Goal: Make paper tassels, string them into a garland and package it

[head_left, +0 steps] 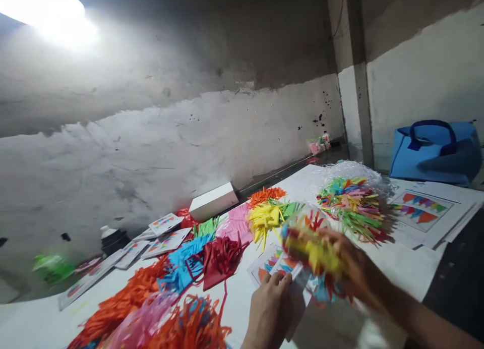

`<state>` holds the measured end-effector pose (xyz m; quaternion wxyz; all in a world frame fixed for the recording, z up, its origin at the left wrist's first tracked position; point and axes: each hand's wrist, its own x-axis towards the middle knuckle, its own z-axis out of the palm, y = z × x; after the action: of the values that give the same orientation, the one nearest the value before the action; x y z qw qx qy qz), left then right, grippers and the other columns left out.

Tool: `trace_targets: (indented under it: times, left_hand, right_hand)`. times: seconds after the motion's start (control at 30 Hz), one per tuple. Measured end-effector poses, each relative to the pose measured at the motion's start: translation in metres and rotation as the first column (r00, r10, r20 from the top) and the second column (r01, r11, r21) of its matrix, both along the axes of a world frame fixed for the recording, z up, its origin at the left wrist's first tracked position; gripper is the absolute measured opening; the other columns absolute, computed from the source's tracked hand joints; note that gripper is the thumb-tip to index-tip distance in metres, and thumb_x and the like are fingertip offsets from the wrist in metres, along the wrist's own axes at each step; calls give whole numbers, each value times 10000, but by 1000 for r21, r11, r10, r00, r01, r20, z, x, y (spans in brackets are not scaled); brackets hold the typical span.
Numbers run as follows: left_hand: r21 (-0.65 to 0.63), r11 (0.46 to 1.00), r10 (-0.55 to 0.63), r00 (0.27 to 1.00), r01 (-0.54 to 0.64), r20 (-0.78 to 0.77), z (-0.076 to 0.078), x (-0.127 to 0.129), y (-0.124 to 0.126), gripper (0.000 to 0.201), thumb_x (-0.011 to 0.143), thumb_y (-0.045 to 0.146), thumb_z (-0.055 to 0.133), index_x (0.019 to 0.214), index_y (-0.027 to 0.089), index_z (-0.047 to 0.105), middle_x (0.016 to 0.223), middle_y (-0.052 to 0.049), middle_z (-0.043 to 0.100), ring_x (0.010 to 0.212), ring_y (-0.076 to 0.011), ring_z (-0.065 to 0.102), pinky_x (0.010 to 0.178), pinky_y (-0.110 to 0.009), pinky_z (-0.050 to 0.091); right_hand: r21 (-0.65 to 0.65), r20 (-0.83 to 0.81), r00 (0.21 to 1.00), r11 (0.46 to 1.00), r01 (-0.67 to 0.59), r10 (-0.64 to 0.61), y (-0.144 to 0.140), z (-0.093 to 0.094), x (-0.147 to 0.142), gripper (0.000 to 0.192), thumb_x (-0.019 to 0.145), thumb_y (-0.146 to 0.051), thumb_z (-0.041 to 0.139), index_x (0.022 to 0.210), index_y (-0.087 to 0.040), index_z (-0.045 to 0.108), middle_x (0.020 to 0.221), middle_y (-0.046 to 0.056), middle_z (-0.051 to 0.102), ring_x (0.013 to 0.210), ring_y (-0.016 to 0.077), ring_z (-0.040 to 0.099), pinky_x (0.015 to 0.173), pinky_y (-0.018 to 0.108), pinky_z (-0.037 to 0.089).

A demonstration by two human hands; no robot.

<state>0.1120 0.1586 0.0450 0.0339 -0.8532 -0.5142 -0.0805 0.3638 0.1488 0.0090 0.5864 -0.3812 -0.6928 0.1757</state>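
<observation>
So the person's right hand (353, 268) is closed round a clear bag (313, 248) stuffed with coloured paper strips, mostly yellow showing, held up just off the table (412, 268) near the front edge. It's blurred with motion, so I can't tell exactly how the fingers sit, only that they're wrapped on the bag's right end. The bag's long axis runs roughly left to right, tilted a bit down toward the right hand.

The left hand (270, 306) is lower and nearer the front edge, fingers loosely curled, tips resting on a printed card (274, 263) that lies flat on the table. Whether it's pinching the card or just pressing it, can't tell. The card sits directly under the bag's left end, so the left hand is the nearer one to that free end, just below and in front of it.

Around them: loose heaps of cut strips, red (221, 258), blue (185, 266), yellow (264, 218), orange (124, 301) along the left side, and a mixed heap (353, 205) on plastic toward the far right. A white box (214, 200) sits at the back edge by the wall, a blue tote (434, 152) at the far right corner.
</observation>
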Motion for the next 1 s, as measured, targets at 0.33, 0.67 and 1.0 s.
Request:
trace_targets:
  times: [0.33, 0.67, 1.0]
  left_hand:
    - [10, 991, 132, 988, -133, 86, 13, -5, -13, 235, 935, 154, 550, 915, 224, 773, 992, -63, 759, 963, -231, 662, 845, -318, 485]
    - [-66, 997, 49, 999, -50, -24, -25, 22, -31, 189, 924, 148, 586, 890, 220, 757, 970, -70, 737, 955, -245, 654, 818, -329, 513]
    - [-122, 992, -26, 998, 34, 62, -57, 9, -54, 234, 890, 139, 573, 983, 257, 752, 998, -59, 756, 953, -256, 677, 816, -339, 550]
  right_hand:
    - [313, 812, 539, 947, -77, -224, -57, -46, -25, 330, 854, -57, 544, 1124, -186, 681, 1198, 123, 741, 963, 305, 705, 783, 428, 571]
    - [120, 743, 654, 989, 81, -144, -52, -74, -67, 533, 749, -66, 570, 1276, -100, 640, 1329, 205, 650, 1218, 369, 589, 1030, 538, 481]
    - [-125, 733, 658, 985, -123, 175, -51, -98, -63, 362, 819, -144, 565, 1142, -244, 694, 1128, 75, 730, 965, 226, 704, 867, 322, 542]
